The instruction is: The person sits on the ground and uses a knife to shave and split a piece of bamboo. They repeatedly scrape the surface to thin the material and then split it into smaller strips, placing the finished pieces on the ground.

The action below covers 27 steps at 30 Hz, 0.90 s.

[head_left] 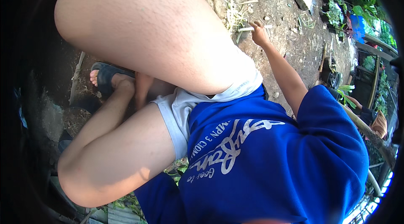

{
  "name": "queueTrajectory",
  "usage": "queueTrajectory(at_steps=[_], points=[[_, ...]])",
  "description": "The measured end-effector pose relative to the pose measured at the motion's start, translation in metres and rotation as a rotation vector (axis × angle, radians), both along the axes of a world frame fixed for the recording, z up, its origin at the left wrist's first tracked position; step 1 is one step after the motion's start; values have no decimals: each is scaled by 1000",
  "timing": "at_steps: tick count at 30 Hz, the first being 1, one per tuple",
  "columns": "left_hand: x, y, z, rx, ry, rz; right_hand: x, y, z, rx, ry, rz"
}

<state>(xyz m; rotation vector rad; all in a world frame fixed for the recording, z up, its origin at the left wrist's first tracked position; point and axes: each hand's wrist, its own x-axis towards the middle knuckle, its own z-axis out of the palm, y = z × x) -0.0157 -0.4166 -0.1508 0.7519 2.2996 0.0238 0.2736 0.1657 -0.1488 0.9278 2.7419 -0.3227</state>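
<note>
Right hand [259,34]: arm extended, fingers loosely curled, fingertips touching pale thin stick [252,28] lying on bare soil [290,39] amid dry litter. Pinch not confirmed. Left hand: out of view, state cannot tell. Advice: pinch stick mid-length, lift clear of stones [219,7].
</note>
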Motion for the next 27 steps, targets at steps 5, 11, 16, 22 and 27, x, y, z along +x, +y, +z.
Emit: queueTrajectory(at_steps=[5,11,16,22,27], points=[[39,10,28,451,-187,416,-8,-9,-18,37,-26,45],[78,-27,63,465,-194,539,-24,-3,-13,69,-130,230],[116,-62,54,380,-347,602,-22,5,-27,40,-216,313],[141,-84,69,417,-360,740,-40,14,-11,31,40,460],[134,-87,97,549,-211,947,-150,-3,139,-123,534,481]])
